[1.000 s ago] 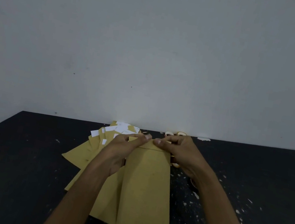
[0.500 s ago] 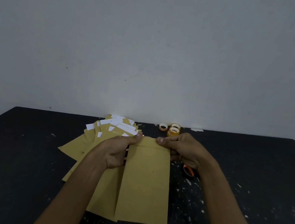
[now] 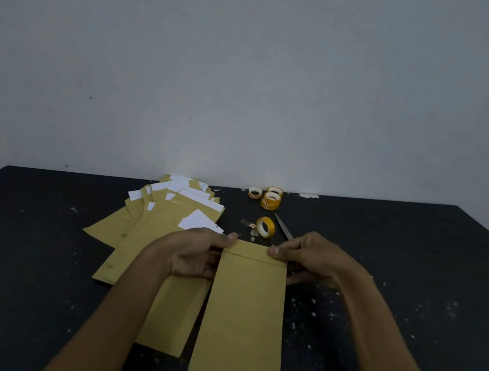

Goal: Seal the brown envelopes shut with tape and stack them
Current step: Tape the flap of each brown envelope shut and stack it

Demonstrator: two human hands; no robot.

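On the black table (image 3: pixel 11 258), dead centre, a brown envelope (image 3: pixel 244 316) runs lengthwise from twelve to six o'clock, its flap folded down at the far end. The left hand (image 3: pixel 191 254) pinches the flap's left corner between thumb and fingers, and the right hand (image 3: pixel 314 263) pinches the right corner the same way. At ten o'clock from this envelope spreads a loose pile of envelopes (image 3: pixel 161 223), with white slips showing at their far ends. At twelve o'clock a tape roll (image 3: pixel 265 226) stands on edge, with a thin metal tool (image 3: pixel 283 228), possibly scissors, just beside it. Farther along twelve o'clock, more tape rolls (image 3: pixel 270 201) cluster near the wall (image 3: pixel 256 73).
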